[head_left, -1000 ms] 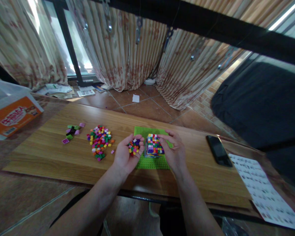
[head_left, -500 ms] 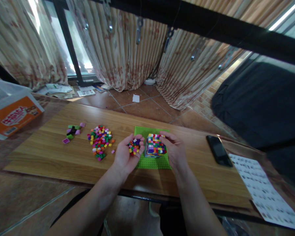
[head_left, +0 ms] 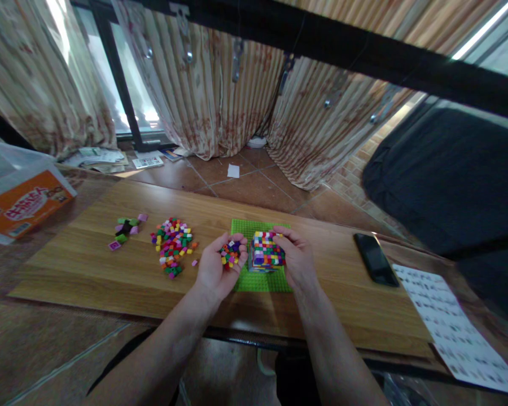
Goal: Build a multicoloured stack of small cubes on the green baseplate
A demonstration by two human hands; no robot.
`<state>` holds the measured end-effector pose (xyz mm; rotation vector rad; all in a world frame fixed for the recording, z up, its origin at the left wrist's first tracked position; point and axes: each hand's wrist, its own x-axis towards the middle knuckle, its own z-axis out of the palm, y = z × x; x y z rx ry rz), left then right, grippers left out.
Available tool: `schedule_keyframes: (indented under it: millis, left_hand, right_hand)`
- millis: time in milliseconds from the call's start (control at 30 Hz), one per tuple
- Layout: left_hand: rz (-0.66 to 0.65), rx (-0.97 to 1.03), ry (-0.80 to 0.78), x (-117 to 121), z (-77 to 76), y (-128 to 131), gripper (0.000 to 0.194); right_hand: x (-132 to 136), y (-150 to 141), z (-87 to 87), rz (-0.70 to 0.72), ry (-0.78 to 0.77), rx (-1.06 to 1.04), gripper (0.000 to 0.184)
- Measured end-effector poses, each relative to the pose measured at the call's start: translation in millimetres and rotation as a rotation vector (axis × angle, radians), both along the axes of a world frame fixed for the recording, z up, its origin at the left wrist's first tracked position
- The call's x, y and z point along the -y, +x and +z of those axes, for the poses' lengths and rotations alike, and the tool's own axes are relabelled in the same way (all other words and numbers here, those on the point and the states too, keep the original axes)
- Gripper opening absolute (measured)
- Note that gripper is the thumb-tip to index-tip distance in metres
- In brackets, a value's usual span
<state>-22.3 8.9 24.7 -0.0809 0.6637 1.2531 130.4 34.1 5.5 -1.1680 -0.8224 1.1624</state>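
My left hand (head_left: 215,265) is cupped palm up around a small heap of multicoloured toy bricks (head_left: 231,255). Just to its right stands a block built of many small coloured bricks (head_left: 265,248), on a green studded baseplate (head_left: 262,283). My right hand (head_left: 296,255) reaches over the block's far right top corner, thumb and forefinger close together there. The fingers hide that corner, and whatever they may pinch cannot be made out.
Left of my hands lies a loose pile of small bricks (head_left: 173,242), with larger pink, green and black pieces (head_left: 127,226) beyond. A clear box with an orange label (head_left: 29,206) stands far left. A phone (head_left: 376,259) and a printed sheet (head_left: 452,327) lie right.
The right fingers have shifted very slightly at the block's top right corner. The left hand keeps its cupped pose, and the camera view has moved a little.
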Motion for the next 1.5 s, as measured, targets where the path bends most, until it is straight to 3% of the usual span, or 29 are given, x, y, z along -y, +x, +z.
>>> schedule_keyframes:
  millis: [200, 333, 400, 433, 600, 800, 933, 1067, 1267, 1500]
  left_hand:
    - [0.025, 0.012, 0.029, 0.0, 2.1, -0.5, 0.031]
    - [0.039, 0.04, 0.068, -0.1, 4.9, 0.4, 0.031]
    - [0.053, 0.069, 0.093, -0.3, 5.8, 1.4, 0.031]
    - [0.059, 0.081, 0.105, -0.4, 6.0, 2.0, 0.031]
    - [0.033, 0.075, 0.159, -0.1, 7.3, 3.2, 0.034]
    - [-0.049, 0.044, 0.207, 1.9, 7.1, 3.1, 0.038]
    - [-0.062, 0.023, 0.226, 3.6, 5.4, 4.4, 0.035]
    - [-0.037, -0.001, 0.223, 3.3, 5.4, 5.6, 0.035]
    - [-0.014, -0.085, 0.077, -0.1, 2.4, 1.4, 0.032]
    - [-0.239, -0.068, 0.09, 3.9, 4.6, -2.3, 0.028]
  right_hand:
    - [1.8, 10.3, -1.2, -0.04, 0.118, -0.005, 0.029]
    - [10.2, 16.0, 5.1, -0.231, 0.328, 0.253, 0.018]
    - [19.2, 11.2, 10.3, -0.252, 0.403, 0.403, 0.012]
    - [24.4, 6.8, 13.2, -0.232, 0.447, 0.485, 0.009]
    - [45.3, -18.7, 24.8, 0.133, 0.65, 0.829, 0.011]
    - [49.2, -28.7, 22.0, 0.219, 0.662, 1.008, 0.015]
    - [50.0, -33.2, 18.3, 0.203, 0.674, 1.098, 0.014]
    - [51.0, -37.2, 17.5, 0.18, 0.672, 1.068, 0.011]
    - [46.7, -29.7, 18.9, 0.047, 0.629, 0.927, 0.011]
    - [40.3, -20.6, 15.1, 0.003, 0.569, 0.977, 0.013]
